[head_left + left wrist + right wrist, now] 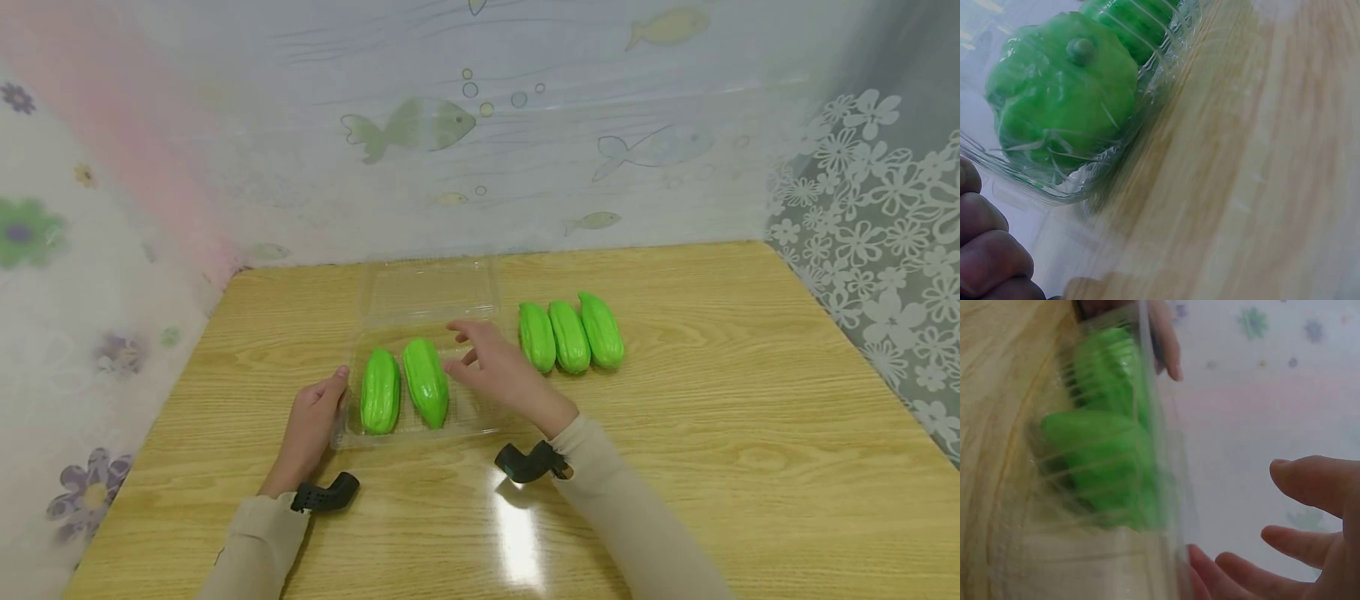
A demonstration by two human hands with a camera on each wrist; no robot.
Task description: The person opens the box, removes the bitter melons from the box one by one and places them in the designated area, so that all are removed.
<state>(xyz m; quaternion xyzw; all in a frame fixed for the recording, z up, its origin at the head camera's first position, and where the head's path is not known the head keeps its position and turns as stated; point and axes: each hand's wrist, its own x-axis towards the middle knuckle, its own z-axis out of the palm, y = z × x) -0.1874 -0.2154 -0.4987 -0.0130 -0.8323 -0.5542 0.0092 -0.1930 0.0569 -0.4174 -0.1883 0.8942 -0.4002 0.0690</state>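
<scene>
A clear plastic clamshell box point(468, 417) lies on the table with its lid laid back. Inside its left and middle part are two green ribbed gourd-like pieces, the left one point(380, 392) nearly straight and the other point(426, 382) slightly slanted. My left hand point(311, 421) grips the box's left wall, thumb at the rim; its curled fingers point(994, 250) show beside the wall in the left wrist view. Above the right part of the box, my right hand point(498, 367) hovers with fingers spread and nothing in them. In the right wrist view its thumb point(1313, 481) stands apart from the fingers.
Three more green gourd-like pieces point(570, 336) lie in a row on the wooden table point(750, 433), right of the box. The transparent lid point(431, 287) reaches toward the back wall. Patterned curtains point(525, 167) border the table behind and at both sides.
</scene>
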